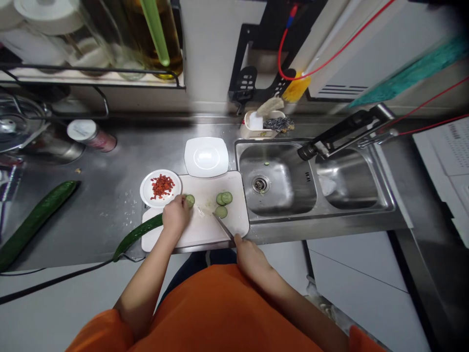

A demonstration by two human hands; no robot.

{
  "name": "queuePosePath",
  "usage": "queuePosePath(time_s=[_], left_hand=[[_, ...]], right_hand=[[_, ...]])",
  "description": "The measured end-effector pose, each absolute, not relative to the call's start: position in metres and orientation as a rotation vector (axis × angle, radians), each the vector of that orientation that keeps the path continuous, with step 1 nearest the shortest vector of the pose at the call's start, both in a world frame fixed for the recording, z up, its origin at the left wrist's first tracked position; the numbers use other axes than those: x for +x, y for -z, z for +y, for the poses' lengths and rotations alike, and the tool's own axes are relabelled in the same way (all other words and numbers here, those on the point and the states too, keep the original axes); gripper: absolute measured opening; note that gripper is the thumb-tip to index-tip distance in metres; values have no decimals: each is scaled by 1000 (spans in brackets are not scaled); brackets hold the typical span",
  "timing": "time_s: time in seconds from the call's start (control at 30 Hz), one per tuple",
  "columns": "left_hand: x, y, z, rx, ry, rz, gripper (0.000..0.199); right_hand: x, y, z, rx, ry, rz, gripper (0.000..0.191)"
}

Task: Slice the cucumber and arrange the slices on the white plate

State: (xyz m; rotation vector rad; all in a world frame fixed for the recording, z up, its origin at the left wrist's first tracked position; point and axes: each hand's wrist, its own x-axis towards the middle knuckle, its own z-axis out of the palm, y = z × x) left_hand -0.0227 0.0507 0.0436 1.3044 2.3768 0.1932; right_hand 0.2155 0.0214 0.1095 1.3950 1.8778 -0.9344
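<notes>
Cucumber (139,236) in the head view: dark green, glossy, slightly curved, running from the counter's front edge onto the white cutting board (201,232). The left hand (176,215) grips it, hiding its middle; a pale round cut face shows beside the fingers. The right hand (252,259) is closed around the handle of a knife (224,226), blade angled toward three pale green slices (221,211). A round plate (144,192) of red pieces (161,187) crowds the board's upper left corner; a white dish (190,167) sits at its top edge, a sink (278,203) to the right.

Kitchen: sink (287,183) and cutting board (201,231)
</notes>
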Motion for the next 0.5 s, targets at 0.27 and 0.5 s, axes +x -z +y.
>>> queuePosePath(time_s=[0.27,0.5], left_hand=[[-28,-37,51,1506,-140,2407,25],[19,-21,61,1588,-311,1871,17]], right_hand=[[218,-111,22,1382,919,1883,42],[227,-117,18,1344,921,1871,41]])
